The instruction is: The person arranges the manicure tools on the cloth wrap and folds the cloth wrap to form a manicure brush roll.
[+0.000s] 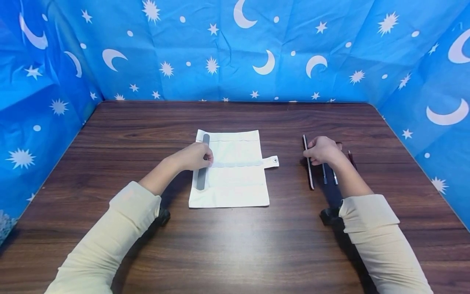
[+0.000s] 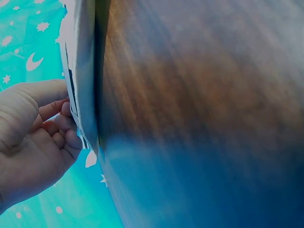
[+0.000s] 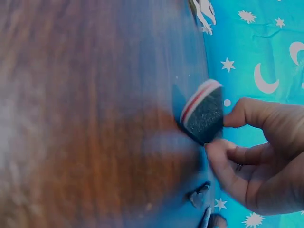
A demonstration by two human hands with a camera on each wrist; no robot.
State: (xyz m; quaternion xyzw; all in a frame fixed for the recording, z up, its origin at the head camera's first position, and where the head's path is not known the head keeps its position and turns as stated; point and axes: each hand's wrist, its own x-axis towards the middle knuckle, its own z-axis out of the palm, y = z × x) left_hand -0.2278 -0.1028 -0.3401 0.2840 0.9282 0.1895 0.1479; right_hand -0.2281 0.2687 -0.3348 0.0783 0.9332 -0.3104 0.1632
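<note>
A white fabric roll-up pouch (image 1: 238, 188) lies unfolded on the table, its snap tab (image 1: 271, 161) pointing right. A grey nail file (image 1: 201, 179) sits at its left side, with the lower part inside a pocket. My left hand (image 1: 196, 156) is over the file, fingers curled; thumb and fingertips pinch the pouch's pocket edge in the left wrist view. To the right of the pouch, my right hand (image 1: 323, 149) pinches a dark nail file (image 3: 206, 111) with a pale and red layered edge between thumb and fingers. In the head view this file (image 1: 311, 179) stands on its narrow side.
Beneath and beside my right hand lie two slim tools (image 1: 324, 176) with metallic ends, a dark red slender item (image 1: 351, 158) and a brown piece (image 1: 339, 145), partly hidden. Blue cloth (image 1: 220, 49) with moons and stars hangs around the wooden table (image 1: 235, 245).
</note>
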